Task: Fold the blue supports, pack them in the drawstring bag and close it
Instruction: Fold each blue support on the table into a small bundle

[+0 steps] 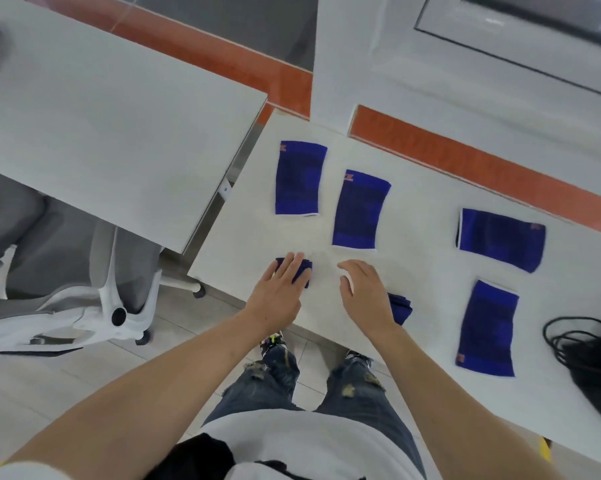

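So our left grip point(281, 289) lies flat, fingers straight, on a folded support point(304, 271); right grip point(363, 292) hovers loose beside another point(401, 308). Orange logos unreadable.

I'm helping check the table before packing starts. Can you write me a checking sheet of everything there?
Surface: white table, flat.
Job's things: four flat blue supports; two folded supports near the front edge.
Drawstring bag: dark shape at the right edge, cannot tell if it is the bag.
Clutter: nothing seen.
Hands: left hand flat on one folded support; right hand relaxed, holding nothing.
Cables: black cable coiled at right.
Surroundings: second table, chair.
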Tool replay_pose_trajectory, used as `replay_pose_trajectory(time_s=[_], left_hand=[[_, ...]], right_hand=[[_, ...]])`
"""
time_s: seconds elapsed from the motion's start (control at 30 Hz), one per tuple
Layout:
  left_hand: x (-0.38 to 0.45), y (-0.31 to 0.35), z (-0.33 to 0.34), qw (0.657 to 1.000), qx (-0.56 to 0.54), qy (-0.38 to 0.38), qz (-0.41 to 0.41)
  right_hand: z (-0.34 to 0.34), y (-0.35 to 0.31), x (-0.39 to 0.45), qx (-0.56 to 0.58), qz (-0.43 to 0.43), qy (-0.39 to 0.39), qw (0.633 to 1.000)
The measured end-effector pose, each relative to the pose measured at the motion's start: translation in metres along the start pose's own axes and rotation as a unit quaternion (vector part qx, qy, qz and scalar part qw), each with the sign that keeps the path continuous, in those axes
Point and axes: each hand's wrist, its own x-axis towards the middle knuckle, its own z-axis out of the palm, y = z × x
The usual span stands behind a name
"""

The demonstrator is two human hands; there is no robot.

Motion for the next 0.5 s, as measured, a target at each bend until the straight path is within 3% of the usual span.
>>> replay_pose_trajectory(time_s=[0.13, 0.5], left_hand=[[0.022, 0.052, -0.005, 0.999, 0.0, 0.0, 0.032], [0.088, 0.208, 0.01, 0.992, 0.026, -0.046, 0.113]], right_hand=[[-0.036, 0.037, -0.027, 0.017, 0.043, 0.063, 0.997], [-0.113, 0.171, -0.083, -0.019, 0.151, 0.09, 0.984]])
